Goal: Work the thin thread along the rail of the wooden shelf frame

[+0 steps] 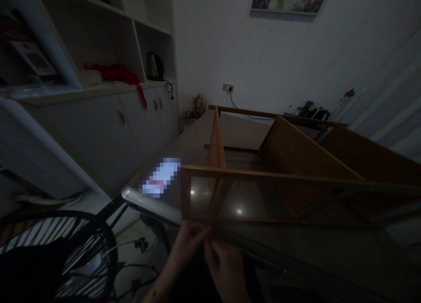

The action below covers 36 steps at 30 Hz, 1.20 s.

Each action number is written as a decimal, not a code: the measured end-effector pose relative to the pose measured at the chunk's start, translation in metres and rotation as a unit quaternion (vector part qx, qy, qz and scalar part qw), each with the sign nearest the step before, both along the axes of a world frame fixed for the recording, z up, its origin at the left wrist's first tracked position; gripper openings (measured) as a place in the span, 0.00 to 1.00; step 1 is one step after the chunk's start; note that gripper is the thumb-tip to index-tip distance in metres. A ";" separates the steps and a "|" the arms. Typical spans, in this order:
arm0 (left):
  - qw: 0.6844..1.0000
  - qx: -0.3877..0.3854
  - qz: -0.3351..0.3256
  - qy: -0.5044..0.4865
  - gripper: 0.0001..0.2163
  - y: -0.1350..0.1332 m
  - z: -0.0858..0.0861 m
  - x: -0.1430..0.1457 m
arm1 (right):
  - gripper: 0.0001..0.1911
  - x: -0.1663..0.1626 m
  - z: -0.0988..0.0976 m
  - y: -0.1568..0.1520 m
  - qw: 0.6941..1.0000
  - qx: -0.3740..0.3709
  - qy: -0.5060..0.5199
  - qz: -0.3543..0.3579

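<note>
My left hand point(190, 240) and my right hand point(225, 263) are close together at the table's near edge, their fingertips almost meeting. Both are closed in a pinch, and whatever lies between the fingers is too small and dark to make out. Just beyond them a brown wooden shelf frame point(283, 176) lies on its side on the glossy table point(187, 140). A lit phone point(161, 176), its screen blurred, rests on the tabletop to the left of the frame.
A round black slatted chair point(112, 246) stands at the lower left, with cables point(141, 245) on the floor beside it. White cabinets point(98, 127) line the left wall, holding a kettle point(154, 67) and red cloth point(120, 74). Dark items point(312, 111) sit behind the frame.
</note>
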<state>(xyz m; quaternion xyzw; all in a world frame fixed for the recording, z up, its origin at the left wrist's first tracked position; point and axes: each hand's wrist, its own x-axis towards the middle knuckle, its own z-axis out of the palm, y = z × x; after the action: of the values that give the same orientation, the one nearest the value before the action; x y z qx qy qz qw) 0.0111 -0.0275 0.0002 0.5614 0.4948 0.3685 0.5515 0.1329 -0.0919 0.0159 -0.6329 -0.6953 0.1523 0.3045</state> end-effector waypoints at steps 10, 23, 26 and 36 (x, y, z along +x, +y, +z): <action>0.996 -0.052 -0.033 -0.058 0.21 -0.004 0.004 0.001 | 0.25 0.000 -0.006 -0.011 0.987 -0.042 0.152 -0.006; 1.000 -0.014 -0.008 -0.011 0.18 0.001 -0.004 0.000 | 0.16 -0.002 0.000 -0.003 0.998 -0.021 0.063 0.023; 0.999 -0.031 -0.031 -0.029 0.18 0.000 0.003 -0.001 | 0.21 0.000 -0.002 -0.006 0.998 -0.010 0.068 0.003; 0.999 -0.031 -0.018 -0.009 0.18 -0.002 -0.001 -0.001 | 0.25 -0.001 0.002 -0.004 0.995 -0.053 0.087 0.018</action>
<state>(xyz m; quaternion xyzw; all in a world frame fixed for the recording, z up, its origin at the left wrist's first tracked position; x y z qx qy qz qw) 0.0101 -0.0298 -0.0005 0.5494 0.4909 0.3483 0.5795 0.1320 -0.0959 0.0179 -0.6200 -0.6686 0.2490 0.3266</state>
